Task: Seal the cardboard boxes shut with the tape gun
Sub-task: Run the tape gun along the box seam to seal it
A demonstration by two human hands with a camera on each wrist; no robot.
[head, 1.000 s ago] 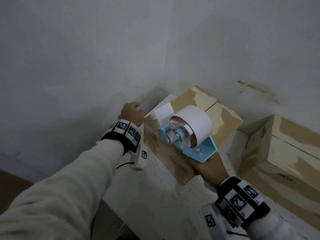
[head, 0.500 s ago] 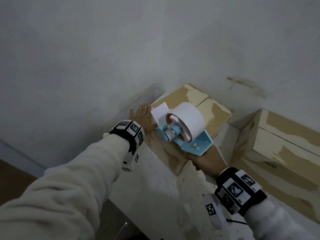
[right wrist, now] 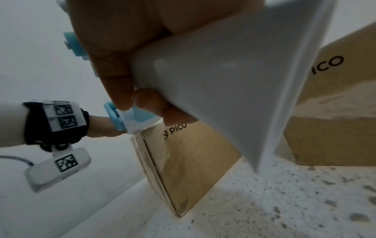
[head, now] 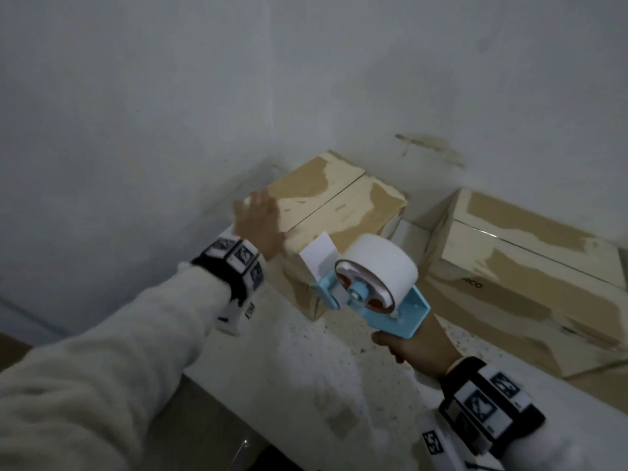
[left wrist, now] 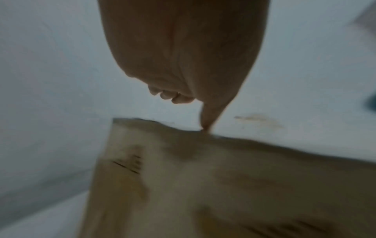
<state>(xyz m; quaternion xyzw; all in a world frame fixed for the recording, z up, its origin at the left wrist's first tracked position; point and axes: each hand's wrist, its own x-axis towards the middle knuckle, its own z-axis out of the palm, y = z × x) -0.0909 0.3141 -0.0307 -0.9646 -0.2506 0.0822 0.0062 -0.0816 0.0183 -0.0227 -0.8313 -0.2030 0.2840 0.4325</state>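
Observation:
A small cardboard box [head: 343, 212] stands in the corner of a white speckled counter [head: 323, 362], its top flaps closed along a centre seam. My left hand [head: 260, 219] rests flat with straight fingers on the box's near left top corner; the left wrist view shows the box [left wrist: 223, 185] under the hand [left wrist: 183, 56]. My right hand [head: 413, 348] grips the handle of a light blue tape gun [head: 380, 300] with a white tape roll [head: 380, 263]. The gun hovers just in front of the box's near side, a loose tape end [head: 317, 254] sticking up. In the right wrist view my fingers [right wrist: 122, 90] wrap the handle [right wrist: 234, 80].
A larger cardboard box [head: 530, 270] lies to the right against the wall, also seen as the second box [right wrist: 335, 112]. White walls [head: 170, 96] meet behind the small box. The counter's front edge [head: 258, 423] drops off at the lower left.
My left hand moved from the box's left side up onto its top corner and flattened out. The tape gun drew back off the box top toward me, now in front of its near side.

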